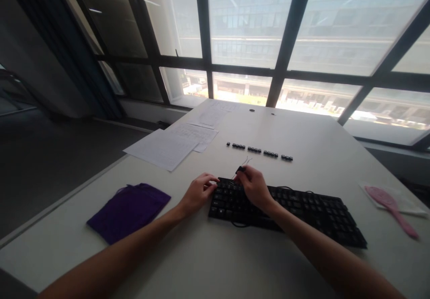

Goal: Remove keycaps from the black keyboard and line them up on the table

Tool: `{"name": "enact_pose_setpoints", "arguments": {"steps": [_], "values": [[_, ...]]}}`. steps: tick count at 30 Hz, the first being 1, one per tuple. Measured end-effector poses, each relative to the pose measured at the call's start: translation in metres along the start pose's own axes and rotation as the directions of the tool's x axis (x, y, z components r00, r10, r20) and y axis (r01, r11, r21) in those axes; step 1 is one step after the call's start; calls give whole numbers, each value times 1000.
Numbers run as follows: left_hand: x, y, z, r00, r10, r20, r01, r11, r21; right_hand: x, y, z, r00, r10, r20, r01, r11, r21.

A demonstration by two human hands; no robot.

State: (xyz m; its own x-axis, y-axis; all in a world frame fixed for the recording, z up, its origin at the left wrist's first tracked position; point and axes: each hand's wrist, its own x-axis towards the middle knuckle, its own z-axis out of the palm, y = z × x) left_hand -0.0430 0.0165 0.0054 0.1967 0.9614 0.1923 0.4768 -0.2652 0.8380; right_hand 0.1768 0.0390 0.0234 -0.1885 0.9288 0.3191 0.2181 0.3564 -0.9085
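Note:
A black keyboard (312,214) lies at a slant on the white table. My right hand (253,186) is over its upper left part, fingers closed on a small black tool with thin wire prongs (240,169). My left hand (200,190) rests at the keyboard's upper left corner, its fingertips touching the edge, thumb and fingers slightly apart. Beyond the keyboard, small black keycaps (254,149) stand in a row of short groups. Part of the keyboard is hidden under my right hand and forearm.
Paper sheets (161,149) lie at the back left of the white table (188,254). A purple pouch (129,211) is at the left. At the right, a pink hairbrush (386,200) lies partly on a white tissue (408,204). Windows stand behind the table.

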Motion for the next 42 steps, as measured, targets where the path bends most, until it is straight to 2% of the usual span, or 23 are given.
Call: {"name": "enact_pose_setpoints", "arguments": {"steps": [4,8,12,18,20,26,29,33,36,38,40,42], "values": [[-2,1,5,999,-23,-49,21,999,-41,12,3,31,999,7,40,-5,999,-52],[-1,-1,6,997,-50,-60,46,997,-67,21,6,40,994,26,105,-17,997,-81],[-1,1,5,996,-41,-74,38,999,-38,21,1,42,990,-11,142,33,988,-153],[-2,5,5,995,-24,-96,27,999,34,8,-14,43,952,-184,246,237,949,-208],[-1,5,5,995,-21,-99,25,999,44,6,-16,44,955,-178,235,231,948,-219],[-1,4,5,995,-26,-95,30,998,49,14,-9,44,991,-67,113,91,972,-217],[-1,2,5,995,-9,-99,15,998,65,17,-6,43,991,-47,125,72,975,-208],[-2,1,6,994,13,-112,-5,997,78,11,-6,44,973,-120,197,167,955,-245],[-2,3,6,994,30,-106,-24,998,55,4,-5,44,943,-221,247,297,894,-334],[-2,6,6,995,40,-93,-36,999,40,0,-3,44,931,-250,265,338,866,-370],[-3,9,6,996,55,-69,-53,998,36,-1,0,44,942,-242,234,313,886,-343],[-4,10,6,996,70,-45,-69,997,33,-1,3,44,967,-196,164,235,932,-274]]}}
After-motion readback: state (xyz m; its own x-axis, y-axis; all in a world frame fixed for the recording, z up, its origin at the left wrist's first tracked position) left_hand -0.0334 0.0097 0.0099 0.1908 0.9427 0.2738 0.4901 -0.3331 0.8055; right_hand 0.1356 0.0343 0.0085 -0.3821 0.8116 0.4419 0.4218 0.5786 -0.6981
